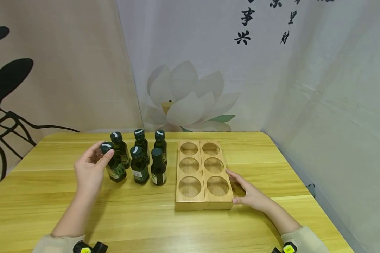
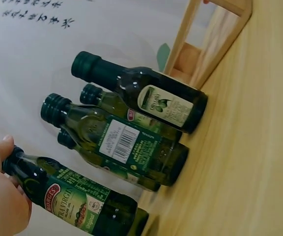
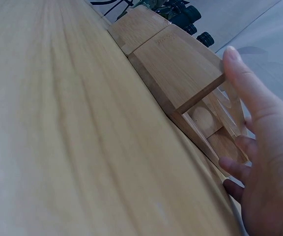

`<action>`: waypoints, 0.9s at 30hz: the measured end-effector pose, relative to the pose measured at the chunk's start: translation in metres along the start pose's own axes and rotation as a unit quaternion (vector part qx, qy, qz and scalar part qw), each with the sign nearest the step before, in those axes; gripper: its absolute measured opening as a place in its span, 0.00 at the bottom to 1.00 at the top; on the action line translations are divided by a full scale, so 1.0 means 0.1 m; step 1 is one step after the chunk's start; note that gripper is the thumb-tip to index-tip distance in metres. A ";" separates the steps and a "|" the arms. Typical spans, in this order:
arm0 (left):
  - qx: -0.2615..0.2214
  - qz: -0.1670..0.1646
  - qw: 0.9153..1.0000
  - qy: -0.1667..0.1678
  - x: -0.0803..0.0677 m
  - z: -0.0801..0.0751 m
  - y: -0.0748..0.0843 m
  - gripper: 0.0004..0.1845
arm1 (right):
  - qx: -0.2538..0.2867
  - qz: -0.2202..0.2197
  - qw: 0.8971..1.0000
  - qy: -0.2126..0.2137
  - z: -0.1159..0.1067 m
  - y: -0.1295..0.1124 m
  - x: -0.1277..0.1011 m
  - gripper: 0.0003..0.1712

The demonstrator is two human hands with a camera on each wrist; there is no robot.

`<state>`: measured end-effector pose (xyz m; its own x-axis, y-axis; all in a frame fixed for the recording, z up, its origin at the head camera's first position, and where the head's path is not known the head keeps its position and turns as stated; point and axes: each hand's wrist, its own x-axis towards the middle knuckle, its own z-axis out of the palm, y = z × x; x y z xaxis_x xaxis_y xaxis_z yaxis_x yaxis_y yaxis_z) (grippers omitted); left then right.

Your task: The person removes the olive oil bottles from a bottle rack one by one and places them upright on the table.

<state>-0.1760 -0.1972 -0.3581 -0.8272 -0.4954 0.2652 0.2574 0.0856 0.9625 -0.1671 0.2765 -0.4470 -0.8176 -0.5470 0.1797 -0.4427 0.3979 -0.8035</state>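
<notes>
Several dark green olive oil bottles (image 1: pixel 149 158) stand clustered left of the middle of the wooden table (image 1: pixel 145 225). My left hand (image 1: pixel 103 151) pinches the black cap of the front-left bottle (image 1: pixel 116 170), which stands on the table. In the left wrist view that labelled bottle (image 2: pixel 77 201) lies lowest, with my thumb (image 2: pixel 6 142) by its neck. A bamboo rack (image 1: pixel 203 205) with six empty round holes sits to the right of the bottles. My right hand (image 1: pixel 237 188) lies flat against the rack's right side (image 3: pixel 181 69), fingers straight.
Printed fabric backdrops hang close behind the table and along its right edge. Bare tabletop stretches in front of the bottles and the rack.
</notes>
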 end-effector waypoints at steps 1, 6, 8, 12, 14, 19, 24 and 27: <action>0.003 0.002 1.000 0.000 0.00 0.00 -0.02 0.21 | 0.000 0.000 1.000 0.000 0.00 0.00 0.00 0.55; 0.020 0.009 1.000 -0.001 0.01 0.02 -0.10 0.22 | 0.000 0.000 1.000 0.000 0.00 0.00 0.00 0.54; 0.031 0.008 0.999 -0.004 0.02 0.02 -0.14 0.22 | 0.000 0.001 1.000 0.000 -0.01 0.00 0.00 0.54; 0.048 0.004 0.999 -0.010 0.02 0.02 -0.20 0.23 | 0.002 0.004 1.000 -0.002 0.00 0.00 0.00 0.54; 0.058 0.006 0.998 -0.012 0.02 0.02 -0.23 0.23 | 0.002 0.006 1.000 -0.003 -0.01 -0.01 0.00 0.54; 0.075 0.017 0.997 -0.017 0.02 0.01 -0.25 0.24 | -0.002 0.006 1.000 -0.003 -0.01 -0.01 0.02 0.54; 0.089 0.028 0.995 -0.020 0.00 0.01 -0.23 0.24 | 0.000 0.007 1.000 -0.006 -0.02 -0.02 0.02 0.54; 0.100 0.025 0.994 -0.027 0.00 0.00 -0.22 0.25 | 0.006 0.008 1.000 -0.013 -0.03 -0.03 0.00 0.54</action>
<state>-0.1816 -0.1988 -0.3788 -0.8431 -0.4391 0.3105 0.1985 0.2825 0.9385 -0.1674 0.2777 -0.4429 -0.8140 -0.5605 0.1523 -0.4258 0.3975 -0.8129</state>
